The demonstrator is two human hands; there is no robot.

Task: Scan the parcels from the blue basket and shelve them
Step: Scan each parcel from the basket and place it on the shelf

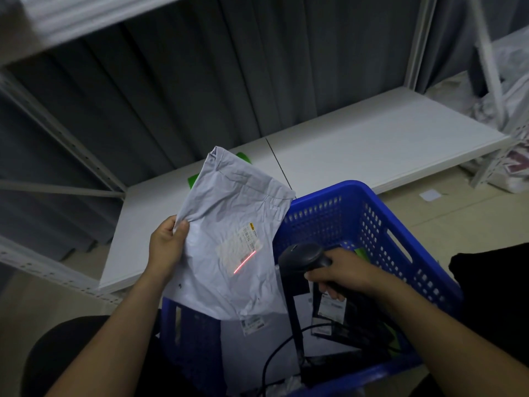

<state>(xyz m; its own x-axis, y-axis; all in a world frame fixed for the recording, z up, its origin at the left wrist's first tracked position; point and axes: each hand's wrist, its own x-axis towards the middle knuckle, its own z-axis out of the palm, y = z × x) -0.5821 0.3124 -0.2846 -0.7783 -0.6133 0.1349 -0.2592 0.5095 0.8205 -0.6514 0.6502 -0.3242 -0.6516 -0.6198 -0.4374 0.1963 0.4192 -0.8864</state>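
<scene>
Grey parcel [229,239] pinched by left hand [166,247]; right hand [340,273] grips scanner [303,256].

1. A dark grey curtain [229,67] hangs in folds behind the shelves.
2. A low white shelf [372,133] sits just above the floor, held by white metal posts [86,155].
3. The floor [458,219] is pale tile, with a small white paper [430,194] on it.
4. White bags [512,93] are piled at the right.
5. The light is dim.

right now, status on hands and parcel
Left hand grips grey parcel by its edge, above blue basket. Right hand grips scanner, red line at the label lower edge. More parcels in basket; nothing blocking the beam.
</scene>
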